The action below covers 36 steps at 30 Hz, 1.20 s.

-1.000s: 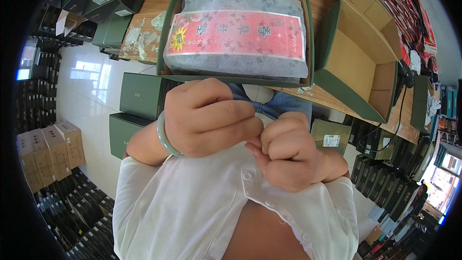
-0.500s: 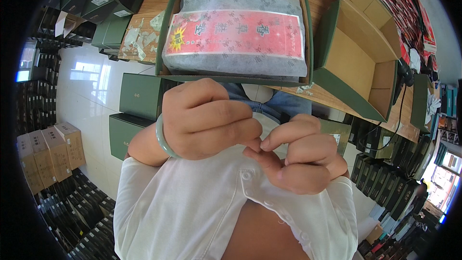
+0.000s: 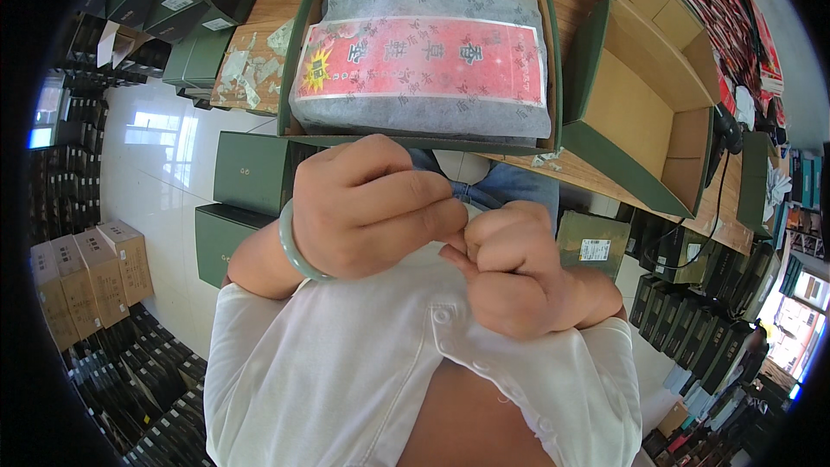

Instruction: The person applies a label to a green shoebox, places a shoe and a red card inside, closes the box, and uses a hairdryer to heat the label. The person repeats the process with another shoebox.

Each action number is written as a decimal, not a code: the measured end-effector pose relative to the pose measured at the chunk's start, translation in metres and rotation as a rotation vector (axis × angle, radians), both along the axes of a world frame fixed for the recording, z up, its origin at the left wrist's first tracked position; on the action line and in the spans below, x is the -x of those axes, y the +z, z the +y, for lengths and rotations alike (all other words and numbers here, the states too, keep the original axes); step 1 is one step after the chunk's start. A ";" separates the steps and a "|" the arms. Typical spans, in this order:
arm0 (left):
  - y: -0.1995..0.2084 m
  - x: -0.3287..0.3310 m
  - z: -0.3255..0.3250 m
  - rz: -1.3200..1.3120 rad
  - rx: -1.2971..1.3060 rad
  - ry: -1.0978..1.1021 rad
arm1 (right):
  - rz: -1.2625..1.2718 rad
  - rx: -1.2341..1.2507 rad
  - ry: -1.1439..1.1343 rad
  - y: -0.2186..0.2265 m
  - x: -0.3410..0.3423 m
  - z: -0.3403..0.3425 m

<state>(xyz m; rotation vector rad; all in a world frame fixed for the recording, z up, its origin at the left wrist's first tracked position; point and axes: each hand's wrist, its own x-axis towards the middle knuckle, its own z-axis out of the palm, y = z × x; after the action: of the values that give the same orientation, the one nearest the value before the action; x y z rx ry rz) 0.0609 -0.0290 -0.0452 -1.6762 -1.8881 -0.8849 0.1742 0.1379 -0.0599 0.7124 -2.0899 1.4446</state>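
Note:
In front of my white shirt [image 3: 346, 355] my two hands meet at the fingertips. My left hand [image 3: 367, 212], with a pale green bangle [image 3: 298, 249] on its wrist, has its fingers curled into a pinch. My right hand [image 3: 514, 272] is closed against it, thumb and fingers bent inward. Whatever the fingertips hold, if anything, is too small or hidden. Just beyond them sits an open green shoebox [image 3: 406, 142]. Inside it lies a bundle wrapped in grey printed tissue paper [image 3: 432, 2], with a red and pink printed sheet [image 3: 415, 60] showing through.
An open green box with a brown inside [image 3: 644, 86] stands tilted at the table's right, by a pile of red packets [image 3: 735, 35] and a black cable [image 3: 718, 199]. Green boxes [image 3: 251, 173] stand at left; brown cartons [image 3: 91, 272] and stacked dark boxes line the floor.
My right hand has turned and curled more tightly, its fingers folding in beside the left fingertips. My left hand has shifted only slightly. The boxes stay where they were.

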 end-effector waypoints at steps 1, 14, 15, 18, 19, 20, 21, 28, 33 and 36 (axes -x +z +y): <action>0.000 0.000 0.000 -0.008 -0.004 -0.006 | -0.020 0.012 0.022 0.000 0.000 0.001; 0.003 0.002 -0.001 -0.035 -0.048 -0.032 | 0.109 0.110 -0.102 0.007 0.008 -0.003; 0.002 0.002 -0.001 -0.029 -0.048 -0.034 | 0.083 0.061 -0.046 0.006 0.008 0.001; -0.001 0.002 0.000 0.003 -0.039 -0.008 | 0.030 0.022 0.067 -0.001 0.007 0.006; 0.000 0.002 0.000 -0.004 -0.033 -0.012 | 0.019 0.028 0.090 -0.003 0.007 0.006; 0.000 0.002 0.000 -0.012 -0.028 -0.016 | 0.012 0.038 0.102 -0.003 0.006 0.006; 0.001 0.002 0.000 -0.018 -0.022 -0.022 | 0.012 0.064 0.109 -0.003 0.005 0.005; 0.006 0.000 -0.002 -0.117 -0.060 -0.058 | -0.101 0.099 -0.058 0.011 0.001 0.010; 0.005 -0.001 0.000 -0.110 -0.062 -0.049 | -0.149 0.208 0.003 0.004 0.001 0.008; 0.006 -0.001 -0.001 -0.117 -0.051 -0.053 | -0.137 0.177 0.022 0.003 0.002 0.010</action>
<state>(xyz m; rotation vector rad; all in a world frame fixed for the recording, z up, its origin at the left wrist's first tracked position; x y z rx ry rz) 0.0621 -0.0298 -0.0389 -1.6847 -1.8867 -1.0644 0.1726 0.1477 -0.0566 0.5838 -2.0265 1.7084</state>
